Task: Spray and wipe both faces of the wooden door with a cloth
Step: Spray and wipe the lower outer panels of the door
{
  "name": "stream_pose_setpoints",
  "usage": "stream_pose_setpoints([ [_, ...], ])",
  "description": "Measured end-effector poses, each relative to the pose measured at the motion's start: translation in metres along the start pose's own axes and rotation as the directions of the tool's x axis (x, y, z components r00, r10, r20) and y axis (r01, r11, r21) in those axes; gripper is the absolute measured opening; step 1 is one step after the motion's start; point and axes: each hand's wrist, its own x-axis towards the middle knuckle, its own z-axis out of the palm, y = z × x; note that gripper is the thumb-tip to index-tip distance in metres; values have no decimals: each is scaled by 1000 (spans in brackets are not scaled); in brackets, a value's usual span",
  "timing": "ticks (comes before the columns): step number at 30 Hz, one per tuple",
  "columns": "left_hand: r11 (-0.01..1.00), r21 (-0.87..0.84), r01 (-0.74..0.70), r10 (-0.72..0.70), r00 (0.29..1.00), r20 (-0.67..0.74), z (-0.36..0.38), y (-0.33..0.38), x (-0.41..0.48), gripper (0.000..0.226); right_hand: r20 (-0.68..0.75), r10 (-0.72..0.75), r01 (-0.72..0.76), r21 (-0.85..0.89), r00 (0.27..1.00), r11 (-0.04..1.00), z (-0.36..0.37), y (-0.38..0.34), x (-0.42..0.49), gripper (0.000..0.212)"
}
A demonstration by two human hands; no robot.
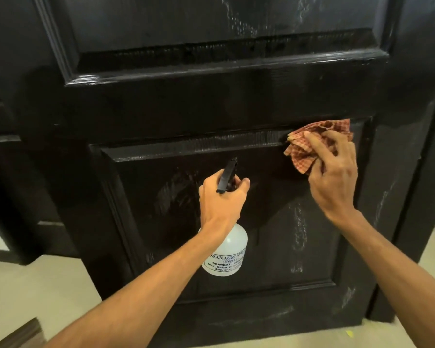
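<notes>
A glossy black wooden door (pixel 211 101) with raised panels fills the view, with wet streaks and spray marks on its lower panel and right stile. My left hand (pixel 220 199) grips the neck of a white spray bottle (pixel 226 254) with a black trigger head, its nozzle pointing at the lower panel. My right hand (pixel 334 172) holds a crumpled red-and-cream checked cloth (pixel 309 144) and presses it against the top right corner of the lower panel.
Pale tiled floor (pixel 35 292) lies at the lower left and under the door. A dark door frame (pixel 417 222) runs down the right side. A brown wooden edge (pixel 20 335) shows at the bottom left corner.
</notes>
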Motion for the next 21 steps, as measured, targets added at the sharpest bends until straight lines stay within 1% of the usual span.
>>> stream_pose_setpoints([
  [3,1000,-14,19,-20,1000,-24,-5,-8,-4,21,-30,25,-24,3,999,1000,-1,2,-4,56],
  [8,1000,2,-14,14,994,-104,-20,-24,-9,22,-18,-50,51,17,999,999,9,-9,-9,56],
  [13,998,32,-45,49,989,-141,-45,-27,-9,19,-34,-61,62,56,998,996,19,-36,-8,54],
  [16,999,27,-34,38,987,-156,-53,-29,-10,22,-25,-36,38,77,999,996,26,-43,-13,54],
  [19,1000,25,-12,15,988,-152,-56,-26,-18,19,-14,-58,59,66,998,996,26,-39,-21,58],
  [20,999,32,-11,16,988,-152,-56,-21,-18,19,-32,-26,28,77,999,997,24,-39,-18,58],
  [21,999,36,-23,28,987,-159,-56,-15,-19,20,-62,46,-40,95,997,995,22,-44,-17,58],
])
